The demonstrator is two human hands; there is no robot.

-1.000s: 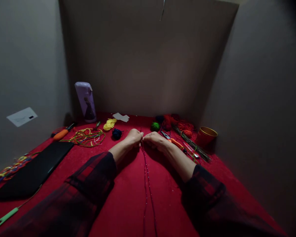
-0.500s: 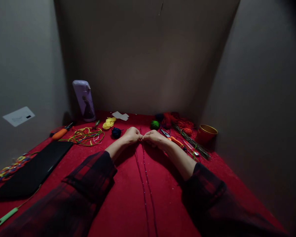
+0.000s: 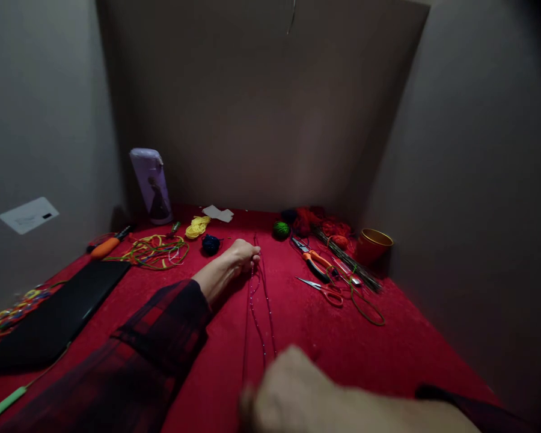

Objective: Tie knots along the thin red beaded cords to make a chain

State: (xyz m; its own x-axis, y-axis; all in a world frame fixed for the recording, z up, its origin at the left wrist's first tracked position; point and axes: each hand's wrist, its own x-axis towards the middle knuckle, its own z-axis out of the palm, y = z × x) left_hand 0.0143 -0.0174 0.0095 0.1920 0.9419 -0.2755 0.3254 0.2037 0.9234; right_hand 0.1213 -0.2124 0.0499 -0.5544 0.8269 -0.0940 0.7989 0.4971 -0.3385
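Thin dark cords (image 3: 253, 300) flecked with small shiny dots run down the middle of the red cloth. Their far end is pinched in my left hand (image 3: 244, 255), which stays closed near the back. My right hand (image 3: 297, 388), blurred by motion, is low in the frame, curled over the near part of the cords. A straight, taut-looking strand leads from the left hand to its fingertips, which are partly smeared. Left of the left hand sits a dark blue yarn ball (image 3: 211, 243). Scissors (image 3: 324, 291) with orange handles lie to the right of the cords.
Orange-handled pliers (image 3: 313, 258), a bundle of thin sticks (image 3: 349, 261), a green yarn ball (image 3: 281, 230) and a red cup (image 3: 373, 246) stand right. Leftward are a black flat case (image 3: 58, 319), tangled cords (image 3: 155, 249), yellow yarn (image 3: 198, 227) and a purple container (image 3: 152, 186).
My right hand has left my left hand and come down towards me, uncovering the scissors. The left hand stays nearly in place, still pinching the cords. A straight strand now shows beside them.
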